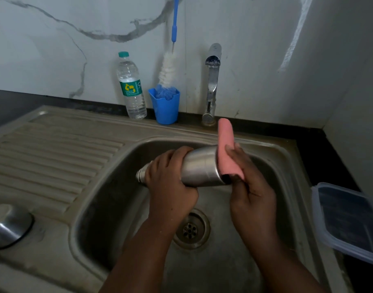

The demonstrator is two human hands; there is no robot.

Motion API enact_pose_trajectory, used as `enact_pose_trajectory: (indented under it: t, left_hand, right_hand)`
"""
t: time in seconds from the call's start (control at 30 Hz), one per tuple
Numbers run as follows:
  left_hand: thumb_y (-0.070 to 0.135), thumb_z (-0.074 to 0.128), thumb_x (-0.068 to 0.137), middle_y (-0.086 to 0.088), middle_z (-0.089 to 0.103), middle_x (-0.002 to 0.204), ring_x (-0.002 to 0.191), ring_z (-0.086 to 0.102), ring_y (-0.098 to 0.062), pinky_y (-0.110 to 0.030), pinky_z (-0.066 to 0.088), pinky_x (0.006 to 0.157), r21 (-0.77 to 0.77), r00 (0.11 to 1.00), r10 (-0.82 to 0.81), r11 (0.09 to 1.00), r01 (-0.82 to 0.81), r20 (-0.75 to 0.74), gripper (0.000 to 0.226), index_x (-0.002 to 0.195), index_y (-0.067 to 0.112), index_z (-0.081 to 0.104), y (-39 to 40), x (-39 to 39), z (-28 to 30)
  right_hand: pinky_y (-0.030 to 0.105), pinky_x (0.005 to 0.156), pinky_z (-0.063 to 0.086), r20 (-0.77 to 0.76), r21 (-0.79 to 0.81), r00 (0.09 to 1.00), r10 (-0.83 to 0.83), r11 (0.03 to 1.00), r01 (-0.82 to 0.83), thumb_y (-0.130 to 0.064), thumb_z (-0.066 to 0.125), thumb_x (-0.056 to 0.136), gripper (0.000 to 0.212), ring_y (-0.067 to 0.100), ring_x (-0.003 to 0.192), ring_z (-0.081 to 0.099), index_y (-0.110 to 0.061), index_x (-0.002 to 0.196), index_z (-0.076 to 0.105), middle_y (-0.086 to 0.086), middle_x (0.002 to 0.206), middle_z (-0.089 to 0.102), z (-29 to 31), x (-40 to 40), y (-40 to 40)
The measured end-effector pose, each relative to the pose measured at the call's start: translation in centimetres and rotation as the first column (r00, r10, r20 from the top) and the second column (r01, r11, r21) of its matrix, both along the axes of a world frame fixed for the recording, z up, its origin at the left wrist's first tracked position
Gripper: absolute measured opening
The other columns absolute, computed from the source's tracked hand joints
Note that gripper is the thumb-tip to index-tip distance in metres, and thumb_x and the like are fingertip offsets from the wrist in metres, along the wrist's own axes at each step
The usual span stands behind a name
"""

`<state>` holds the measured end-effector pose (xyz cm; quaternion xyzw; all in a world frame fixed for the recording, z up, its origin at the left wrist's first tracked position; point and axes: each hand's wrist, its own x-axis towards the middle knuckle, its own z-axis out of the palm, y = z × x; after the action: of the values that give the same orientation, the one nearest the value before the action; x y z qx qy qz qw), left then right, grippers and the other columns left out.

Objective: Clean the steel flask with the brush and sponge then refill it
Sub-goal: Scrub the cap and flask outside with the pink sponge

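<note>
Both bare forearms reach up from the lower edge of the view and converge over the sink basin (109, 187). The left hand (170, 178) curls round the neck end of the steel flask (200, 168), its grip wrapping over the top, knuckles up. The right hand (248, 182) stands upright at the flask's base (thumb tucked low), fingers pressing the pink sponge (226, 153) against that end.
</note>
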<state>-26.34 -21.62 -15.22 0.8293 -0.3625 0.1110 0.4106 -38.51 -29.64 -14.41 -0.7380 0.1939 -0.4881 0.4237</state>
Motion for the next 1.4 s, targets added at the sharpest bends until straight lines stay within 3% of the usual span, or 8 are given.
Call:
enact_pose_trajectory:
  t: [0.13, 0.27, 0.47, 0.63, 0.73, 0.93, 1.17, 1.4]
  left_hand:
    - [0.017, 0.082, 0.063, -0.001, 0.058, 0.128, 0.122, 0.049, -0.026, -0.034, 0.027, 0.099, -0.148, 0.983, 0.155, 0.975, -0.169, -0.101, 0.072, 0.13, 0.027, 0.057, 0.5, 1.1, 0.1]
    - [0.01, 0.085, 0.059, 0.0, 0.053, 0.131, 0.125, 0.044, -0.027, -0.042, 0.03, 0.107, -0.127, 0.975, 0.14, 0.979, -0.163, -0.172, 0.08, 0.131, 0.03, 0.057, 0.5, 0.9, 0.9]
    - [0.013, 0.085, 0.062, 0.022, 0.036, 0.119, 0.123, 0.033, -0.011, -0.04, 0.028, 0.107, 0.033, 0.99, -0.027, 0.999, 0.032, -0.141, 0.082, 0.132, 0.038, 0.05, 0.2, -0.5, 1.1]
    - [0.014, 0.082, 0.065, 0.01, 0.048, 0.132, 0.124, 0.03, -0.009, -0.03, 0.017, 0.099, 0.033, 0.987, 0.063, 0.998, -0.059, -0.146, 0.081, 0.135, 0.037, 0.049, 0.4, 0.3, 0.6]
    - [0.014, 0.081, 0.066, 0.006, 0.047, 0.135, 0.128, 0.031, -0.014, -0.037, 0.02, 0.106, 0.045, 0.982, 0.107, 0.994, -0.101, -0.156, 0.08, 0.136, 0.037, 0.049, 0.7, 0.8, 0.5]
    - [0.014, 0.081, 0.065, 0.005, 0.044, 0.138, 0.131, 0.03, -0.019, -0.051, 0.026, 0.111, 0.105, 0.982, 0.103, 0.991, -0.087, -0.16, 0.082, 0.135, 0.04, 0.047, 0.6, 0.7, 0.8]
    - [0.019, 0.08, 0.069, 0.012, 0.041, 0.138, 0.131, 0.026, -0.012, -0.039, 0.019, 0.104, 0.185, 0.992, 0.013, 0.983, 0.011, -0.125, 0.083, 0.137, 0.045, 0.041, 0.0, -0.7, 0.7]
    - [0.017, 0.078, 0.068, 0.008, 0.043, 0.139, 0.131, 0.03, -0.016, -0.038, 0.019, 0.1, 0.184, 0.986, 0.134, 0.976, -0.114, -0.098, 0.082, 0.137, 0.043, 0.042, 0.4, 0.3, 0.3]
  right_hand:
    - [0.025, 0.112, 0.035, -0.066, -0.188, 0.994, 0.088, 0.977, -0.099, 0.007, 0.047, 0.082, 0.068, 0.005, 0.137, 0.041, -0.036, 0.135, 0.049, -0.009, 0.144, 0.049, -0.4, 0.3, 1.2]
    - [0.029, 0.11, 0.038, -0.04, -0.138, 0.999, 0.033, 0.99, -0.038, 0.005, 0.046, 0.081, 0.065, 0.007, 0.133, 0.046, -0.036, 0.132, 0.052, -0.01, 0.138, 0.055, -0.9, 0.1, 0.8]
    - [0.006, 0.101, 0.036, 0.028, 0.01, 0.999, -0.019, 1.0, 0.019, -0.004, 0.043, 0.086, 0.05, -0.011, 0.126, 0.044, -0.034, 0.126, 0.054, -0.02, 0.135, 0.05, -0.5, -0.1, -0.8]
    - [0.034, 0.112, 0.037, -0.085, -0.075, 0.994, 0.07, 0.994, -0.076, -0.008, 0.045, 0.089, 0.053, 0.004, 0.137, 0.04, -0.037, 0.133, 0.053, -0.012, 0.145, 0.049, -0.9, 0.2, -0.4]
    - [0.038, 0.112, 0.039, -0.107, -0.061, 0.988, 0.114, 0.991, -0.121, -0.007, 0.046, 0.088, 0.057, 0.003, 0.135, 0.042, -0.044, 0.132, 0.05, -0.019, 0.142, 0.049, -0.9, 0.2, -0.3]
    - [0.031, 0.108, 0.043, -0.122, -0.031, 0.992, 0.021, 0.999, -0.025, -0.011, 0.045, 0.088, 0.046, -0.002, 0.126, 0.049, -0.03, 0.129, 0.057, -0.011, 0.136, 0.057, -1.4, 0.0, -0.9]
    - [0.006, 0.101, 0.037, -0.051, 0.071, 0.999, -0.004, 0.997, 0.008, 0.002, 0.048, 0.095, 0.054, -0.013, 0.125, 0.043, -0.043, 0.126, 0.05, -0.017, 0.137, 0.051, -0.8, -0.2, -1.2]
    - [0.028, 0.112, 0.036, -0.063, -0.013, 0.992, 0.111, 0.994, -0.112, -0.003, 0.047, 0.089, 0.056, -0.004, 0.133, 0.04, -0.041, 0.13, 0.051, -0.024, 0.14, 0.046, -1.1, 0.5, -0.4]
